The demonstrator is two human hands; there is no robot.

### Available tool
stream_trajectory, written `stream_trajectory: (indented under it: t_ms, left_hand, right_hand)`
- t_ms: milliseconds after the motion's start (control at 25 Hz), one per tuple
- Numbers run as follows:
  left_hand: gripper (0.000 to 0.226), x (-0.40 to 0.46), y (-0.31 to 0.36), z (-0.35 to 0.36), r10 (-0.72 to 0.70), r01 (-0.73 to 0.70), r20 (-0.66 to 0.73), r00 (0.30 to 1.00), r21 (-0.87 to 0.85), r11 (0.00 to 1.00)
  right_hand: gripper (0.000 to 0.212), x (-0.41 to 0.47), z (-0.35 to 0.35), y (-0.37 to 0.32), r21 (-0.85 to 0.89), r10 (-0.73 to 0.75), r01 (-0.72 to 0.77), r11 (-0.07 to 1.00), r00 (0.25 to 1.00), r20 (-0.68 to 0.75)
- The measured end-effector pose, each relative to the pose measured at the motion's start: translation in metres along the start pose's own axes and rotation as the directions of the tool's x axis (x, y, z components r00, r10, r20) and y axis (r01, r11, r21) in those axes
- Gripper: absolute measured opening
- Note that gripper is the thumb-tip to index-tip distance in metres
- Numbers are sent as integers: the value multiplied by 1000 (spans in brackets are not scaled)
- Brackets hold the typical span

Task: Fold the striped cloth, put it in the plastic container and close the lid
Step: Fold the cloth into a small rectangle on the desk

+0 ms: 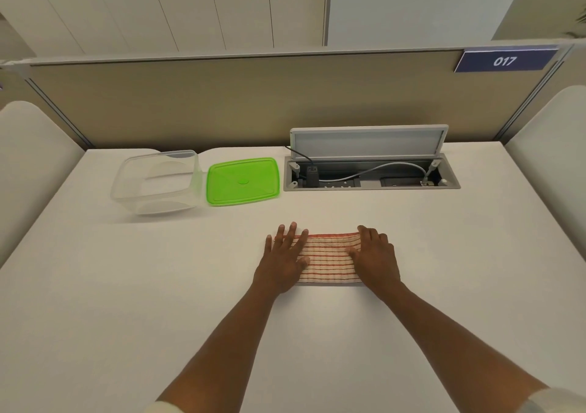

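The striped cloth (328, 259), cream with red lines, lies folded into a flat band on the white desk (158, 286). My left hand (283, 259) rests flat on its left end with fingers spread. My right hand (375, 255) presses on its right end, fingers curled over the far edge. The clear plastic container (157, 184) stands open and empty at the back left. Its green lid (242, 180) lies flat on the desk just right of it, apart from the container.
An open cable box (371, 175) with a raised grey flap, a plug and cables sits in the desk at the back right. A beige partition (222, 102) with a blue "017" sign closes the far edge. White rounded side panels flank the desk.
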State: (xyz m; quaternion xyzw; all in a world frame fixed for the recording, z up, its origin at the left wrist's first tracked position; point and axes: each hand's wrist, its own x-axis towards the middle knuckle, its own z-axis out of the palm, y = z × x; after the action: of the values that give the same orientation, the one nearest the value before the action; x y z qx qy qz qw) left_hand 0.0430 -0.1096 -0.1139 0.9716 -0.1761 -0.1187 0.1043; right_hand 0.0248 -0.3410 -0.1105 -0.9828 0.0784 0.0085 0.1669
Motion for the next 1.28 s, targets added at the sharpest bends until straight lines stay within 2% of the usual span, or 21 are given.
stream_trajectory:
  t_ms: [80,200,280,400,600,760,920,1120,1280]
  left_hand:
    - [61,-4,3,-2,-129,128,-102,986,-22,992]
    - [50,-13,9,-11,-356,364,-249,901,-16,931]
    - [42,-21,16,-13,-467,468,-243,850,-58,882]
    - [41,-29,28,-15,-577,560,-161,801,-142,817]
    - [40,-29,30,-15,-585,558,-81,807,-221,800]
    - [36,-31,22,-15,-626,581,-20,779,-350,735]
    - [30,-33,18,-19,-635,595,52,771,-413,690]
    - [29,-36,21,-18,-620,581,59,782,-427,692]
    - [26,-37,21,-19,-603,556,60,795,-469,686]
  right_hand:
    - [50,-4,-2,-1,40,73,-70,997,996,-57]
    - [43,-10,-8,-6,71,200,-194,978,976,-89]
    - [44,-13,-13,-13,97,268,-265,959,963,-23]
    - [46,-17,-20,-23,141,318,-328,934,944,93]
    - [49,-19,-26,-26,210,369,-401,891,912,177]
    - [47,-16,-22,-20,220,371,-406,887,910,186]
    - [53,-12,-22,-18,241,447,-502,830,859,250]
    - [38,-6,-26,-19,255,362,-430,866,891,274]
    - [45,-8,-27,-18,273,340,-408,871,903,263]
